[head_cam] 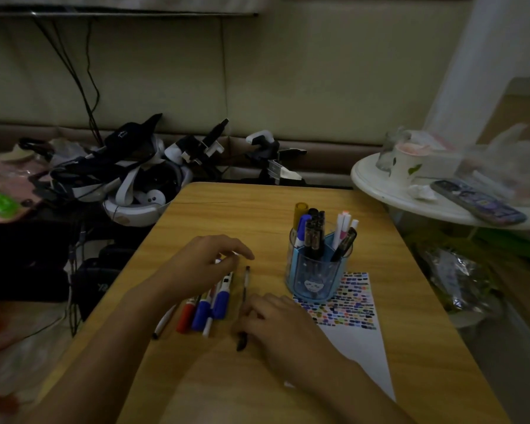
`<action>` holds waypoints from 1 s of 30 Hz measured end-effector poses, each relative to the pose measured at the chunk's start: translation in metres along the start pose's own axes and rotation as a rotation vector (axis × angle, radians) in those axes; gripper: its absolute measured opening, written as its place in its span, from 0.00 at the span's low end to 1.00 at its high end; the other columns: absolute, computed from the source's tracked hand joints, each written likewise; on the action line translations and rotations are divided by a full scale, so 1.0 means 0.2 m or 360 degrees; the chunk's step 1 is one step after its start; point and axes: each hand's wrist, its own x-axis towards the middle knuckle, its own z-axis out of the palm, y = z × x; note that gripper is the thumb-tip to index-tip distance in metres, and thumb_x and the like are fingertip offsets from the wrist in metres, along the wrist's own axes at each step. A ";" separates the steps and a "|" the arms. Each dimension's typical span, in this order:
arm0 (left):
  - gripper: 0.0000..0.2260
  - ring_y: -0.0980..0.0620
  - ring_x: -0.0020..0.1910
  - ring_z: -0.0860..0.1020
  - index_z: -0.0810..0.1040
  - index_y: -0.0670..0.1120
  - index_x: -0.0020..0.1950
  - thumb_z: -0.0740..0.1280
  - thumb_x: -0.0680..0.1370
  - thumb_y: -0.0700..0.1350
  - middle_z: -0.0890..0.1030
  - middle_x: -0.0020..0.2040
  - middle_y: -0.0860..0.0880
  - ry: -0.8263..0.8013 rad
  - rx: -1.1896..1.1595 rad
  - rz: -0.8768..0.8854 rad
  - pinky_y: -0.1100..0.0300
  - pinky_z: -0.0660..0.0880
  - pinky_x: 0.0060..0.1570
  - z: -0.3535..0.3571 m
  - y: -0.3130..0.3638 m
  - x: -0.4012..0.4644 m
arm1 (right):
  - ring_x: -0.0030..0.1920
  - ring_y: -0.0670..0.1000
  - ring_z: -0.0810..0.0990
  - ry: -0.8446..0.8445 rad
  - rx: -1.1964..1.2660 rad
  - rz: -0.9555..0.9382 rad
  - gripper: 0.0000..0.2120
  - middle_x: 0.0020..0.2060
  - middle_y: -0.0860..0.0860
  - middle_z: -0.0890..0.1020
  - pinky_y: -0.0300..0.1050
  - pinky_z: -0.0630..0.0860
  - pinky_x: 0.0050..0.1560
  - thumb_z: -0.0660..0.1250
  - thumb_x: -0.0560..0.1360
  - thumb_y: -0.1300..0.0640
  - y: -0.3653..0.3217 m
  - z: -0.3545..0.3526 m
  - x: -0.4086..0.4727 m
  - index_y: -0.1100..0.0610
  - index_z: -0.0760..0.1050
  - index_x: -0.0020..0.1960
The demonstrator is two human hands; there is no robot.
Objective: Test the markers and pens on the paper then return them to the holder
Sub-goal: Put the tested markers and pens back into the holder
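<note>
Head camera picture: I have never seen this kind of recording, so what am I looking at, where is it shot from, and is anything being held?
There is no machine here. A person wears one wide-angle camera on the head, looking down at their own bare hands over a light wooden table. The left hand hovers over a loose row of red, blue and white markers lying on the table. The right hand rests on a thin dark pen, seemingly about to pick it up. Beside it, a clear blue plastic holder full of pens stands on the corner of a white paper sheet covered with small colour test marks.
</note>
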 end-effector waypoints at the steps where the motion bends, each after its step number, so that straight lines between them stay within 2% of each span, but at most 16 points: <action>1: 0.14 0.62 0.57 0.76 0.80 0.56 0.58 0.61 0.82 0.40 0.80 0.58 0.57 0.0003 -0.0001 0.0002 0.58 0.75 0.60 0.00 0.00 0.00 | 0.55 0.50 0.75 0.0024 -0.0013 -0.0006 0.12 0.56 0.46 0.77 0.44 0.70 0.48 0.65 0.76 0.55 0.00 0.00 0.00 0.44 0.77 0.57; 5: 0.14 0.64 0.58 0.75 0.80 0.56 0.59 0.62 0.82 0.40 0.78 0.57 0.62 0.0011 -0.0046 0.0030 0.59 0.74 0.62 0.01 0.01 0.01 | 0.54 0.46 0.76 0.0248 0.0105 -0.0015 0.08 0.53 0.44 0.78 0.42 0.73 0.52 0.62 0.78 0.53 -0.01 -0.05 0.00 0.45 0.74 0.55; 7: 0.14 0.65 0.60 0.74 0.79 0.58 0.60 0.61 0.82 0.41 0.78 0.59 0.62 0.0012 -0.0077 0.0032 0.57 0.74 0.63 0.02 0.01 0.02 | 0.50 0.43 0.76 0.0460 0.0227 0.0046 0.06 0.51 0.43 0.79 0.39 0.74 0.49 0.61 0.79 0.51 -0.03 -0.12 -0.01 0.46 0.73 0.56; 9: 0.15 0.63 0.61 0.74 0.77 0.59 0.63 0.62 0.82 0.41 0.77 0.62 0.61 0.0007 -0.0103 0.0037 0.55 0.74 0.63 0.02 0.02 0.02 | 0.45 0.39 0.75 0.0694 0.0324 0.0118 0.07 0.49 0.41 0.78 0.32 0.71 0.46 0.61 0.81 0.50 -0.04 -0.19 -0.01 0.48 0.74 0.57; 12: 0.19 0.62 0.60 0.75 0.73 0.63 0.67 0.62 0.82 0.42 0.76 0.64 0.59 0.0002 -0.0136 0.0071 0.53 0.76 0.61 0.04 0.06 0.03 | 0.40 0.38 0.76 0.1052 0.0504 0.0248 0.08 0.45 0.35 0.75 0.27 0.72 0.40 0.61 0.81 0.49 -0.03 -0.27 -0.03 0.46 0.70 0.60; 15: 0.21 0.60 0.61 0.75 0.71 0.65 0.69 0.61 0.83 0.42 0.77 0.64 0.58 0.0024 -0.0185 0.0142 0.54 0.75 0.61 0.05 0.09 0.04 | 0.46 0.37 0.79 0.1351 0.0675 0.0330 0.14 0.49 0.31 0.76 0.27 0.74 0.44 0.63 0.80 0.52 0.01 -0.36 -0.05 0.45 0.67 0.65; 17: 0.21 0.61 0.62 0.75 0.71 0.64 0.71 0.61 0.83 0.42 0.77 0.64 0.58 0.0021 -0.0234 0.0193 0.56 0.74 0.62 0.06 0.10 0.04 | 0.47 0.39 0.80 0.1516 0.0715 0.0344 0.19 0.50 0.35 0.78 0.30 0.75 0.45 0.66 0.80 0.56 0.05 -0.44 -0.06 0.45 0.65 0.68; 19: 0.20 0.61 0.60 0.75 0.72 0.63 0.71 0.61 0.83 0.43 0.78 0.61 0.59 -0.0005 -0.0244 0.0217 0.61 0.73 0.59 0.07 0.11 0.05 | 0.47 0.44 0.82 0.1643 0.0755 0.0360 0.21 0.50 0.40 0.79 0.40 0.79 0.45 0.65 0.80 0.58 0.09 -0.52 -0.07 0.41 0.65 0.68; 21: 0.19 0.62 0.59 0.75 0.73 0.62 0.70 0.61 0.83 0.43 0.78 0.59 0.60 -0.0020 -0.0234 0.0241 0.65 0.72 0.56 0.08 0.12 0.06 | 0.46 0.49 0.82 0.1747 0.0755 0.0367 0.18 0.49 0.45 0.80 0.50 0.80 0.44 0.64 0.81 0.59 0.13 -0.57 -0.09 0.42 0.67 0.65; 23: 0.18 0.63 0.57 0.75 0.74 0.61 0.70 0.61 0.83 0.44 0.77 0.59 0.62 -0.0034 -0.0219 0.0245 0.67 0.70 0.52 0.10 0.13 0.07 | 0.45 0.51 0.82 0.1811 0.0746 0.0377 0.15 0.48 0.48 0.80 0.54 0.79 0.42 0.64 0.81 0.59 0.15 -0.60 -0.10 0.42 0.68 0.62; 27: 0.18 0.64 0.54 0.76 0.74 0.61 0.70 0.62 0.83 0.44 0.77 0.57 0.62 -0.0045 -0.0201 0.0239 0.66 0.70 0.51 0.11 0.14 0.07 | 0.48 0.49 0.82 0.1796 0.0715 0.0411 0.15 0.48 0.49 0.80 0.55 0.79 0.46 0.64 0.81 0.59 0.17 -0.60 -0.09 0.42 0.67 0.62; 30: 0.18 0.63 0.54 0.77 0.74 0.63 0.69 0.63 0.82 0.44 0.76 0.57 0.62 -0.0037 -0.0234 0.0215 0.63 0.73 0.54 0.11 0.14 0.07 | 0.48 0.51 0.82 0.1714 0.0702 0.0480 0.13 0.48 0.50 0.81 0.50 0.78 0.46 0.65 0.81 0.58 0.19 -0.57 -0.09 0.47 0.69 0.63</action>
